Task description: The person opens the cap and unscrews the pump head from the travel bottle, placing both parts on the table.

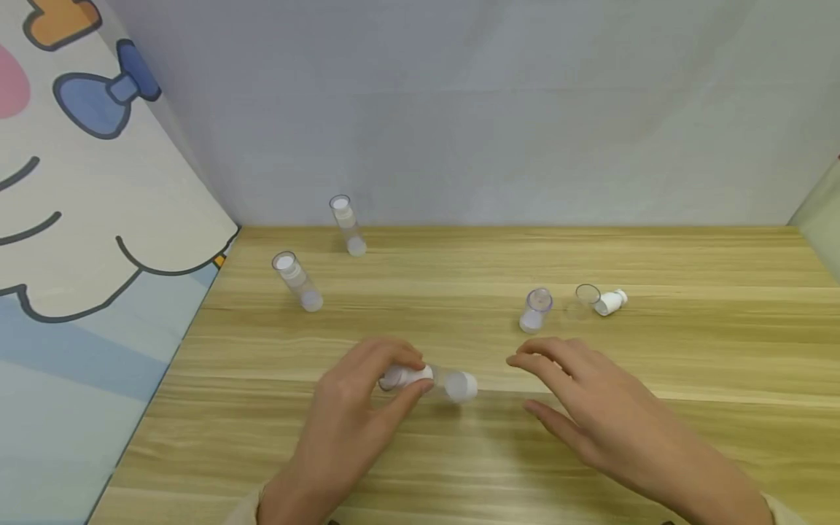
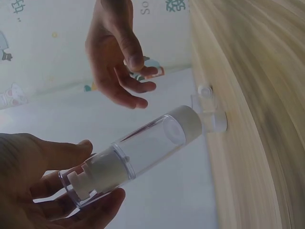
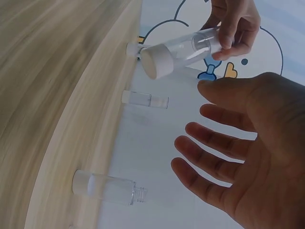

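My left hand (image 1: 367,401) grips a clear pump bottle (image 2: 155,143) around its top, where a clear cap covers the white pump head. The bottle is tilted above the table, its white base (image 1: 461,386) pointing toward my right hand. Held apart to the right, my right hand (image 1: 584,401) has relaxed, spread fingers with nothing in them. Beyond it stands an open clear bottle (image 3: 112,188) with a bare threaded neck and a white base. Just right of that bottle are a clear cap (image 1: 588,294) and a white pump head (image 1: 612,302) lying on its side.
Two capped pump bottles stand at the back left of the wooden table (image 1: 426,292), one nearer (image 1: 298,281) and one farther (image 1: 348,224). A pale wall (image 1: 485,117) rises behind the table's back edge, and a cartoon-printed panel (image 1: 79,219) borders the left side.
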Demonstrator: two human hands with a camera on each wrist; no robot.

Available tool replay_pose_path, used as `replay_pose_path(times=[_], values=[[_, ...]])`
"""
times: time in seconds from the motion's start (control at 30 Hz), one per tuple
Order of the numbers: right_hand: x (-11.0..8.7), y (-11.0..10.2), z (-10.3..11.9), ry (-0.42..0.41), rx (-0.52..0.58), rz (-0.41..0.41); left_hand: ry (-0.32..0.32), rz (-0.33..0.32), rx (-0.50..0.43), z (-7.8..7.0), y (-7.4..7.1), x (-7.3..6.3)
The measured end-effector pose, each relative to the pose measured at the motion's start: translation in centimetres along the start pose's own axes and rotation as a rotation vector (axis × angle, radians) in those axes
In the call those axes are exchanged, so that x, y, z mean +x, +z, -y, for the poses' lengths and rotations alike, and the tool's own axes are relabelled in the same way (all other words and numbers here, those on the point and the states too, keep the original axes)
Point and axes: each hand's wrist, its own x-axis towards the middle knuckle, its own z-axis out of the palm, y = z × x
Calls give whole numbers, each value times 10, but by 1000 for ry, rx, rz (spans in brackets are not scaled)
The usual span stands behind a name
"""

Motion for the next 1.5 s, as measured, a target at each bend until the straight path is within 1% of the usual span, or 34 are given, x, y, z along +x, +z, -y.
replay_pose_path(times=[0.17, 0.27, 0.4, 0.57, 0.77, 0.87, 1.0, 1.07, 1.13, 1.3, 1.37, 1.4, 1.5], values=[[3, 2, 3, -28, 10, -8, 29, 2, -57, -5, 6, 4], [6, 3, 3, -42, 24, -19, 59, 3, -109, -7, 10, 6], [8, 4, 4, -41, 44, -23, 125, -23, -165, -8, 17, 9], [9, 5, 5, -36, 62, -27, 197, -49, -190, -9, 23, 13], [9, 7, 6, -22, 85, -41, 283, -42, -282, -10, 28, 17], [8, 7, 7, -8, 87, -49, 299, -36, -317, -11, 30, 18], [6, 6, 6, 7, 67, -67, 299, -9, -335, -10, 31, 19], [5, 5, 5, 4, 58, -90, 326, 14, -301, -10, 31, 20], [4, 4, 4, 2, 54, -104, 366, 48, -240, -9, 31, 20], [3, 4, 1, -17, 37, -124, 523, 127, 15, -6, 30, 20], [3, 5, 0, -29, 29, -132, 579, 142, 109, -5, 30, 19], [3, 5, 0, -32, 21, -134, 597, 147, 144, -5, 29, 19], [2, 5, 0, -29, 7, -135, 630, 151, 223, -4, 29, 18]])
